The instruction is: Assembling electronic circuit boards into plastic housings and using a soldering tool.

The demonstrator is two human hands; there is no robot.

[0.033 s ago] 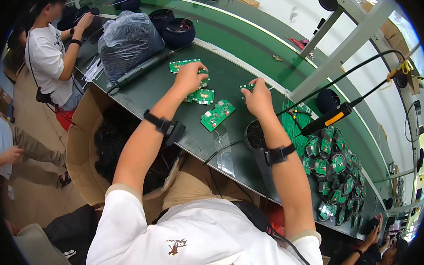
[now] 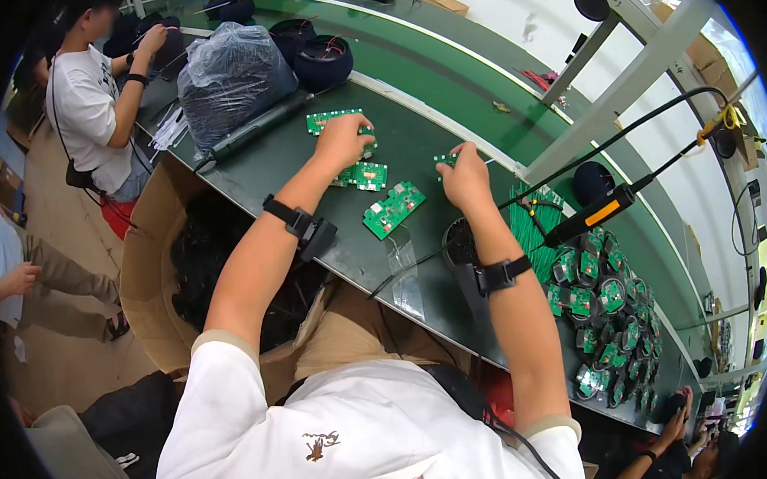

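My left hand [image 2: 344, 144] is over the far boards on the dark green bench, its fingers curled in a pinch on a green circuit board [image 2: 369, 141]. Another board [image 2: 323, 119] shows beyond its knuckles. Just below the hand lies a board [image 2: 369, 176] with white parts on it, and nearer to me a larger loose board [image 2: 393, 209] lies at a slant. To the right, my right hand [image 2: 467, 181] is closed on a small green circuit board [image 2: 443, 160], most of it covered by the thumb and fingers.
Right of my forearm are green wires [image 2: 531, 232], a black-and-orange tool [image 2: 592, 215] hanging on a cable, and a heap of boards with black housings [image 2: 609, 314]. A dark cup [image 2: 462, 242] stands beside my wrist. At left are a plastic-wrapped bundle [image 2: 232, 78], a cardboard box [image 2: 155, 269] and a co-worker [image 2: 90, 99].
My right hand and forearm have shifted very slightly to the left. My left hand stays at the same boards, and the loose boards lie where they were.
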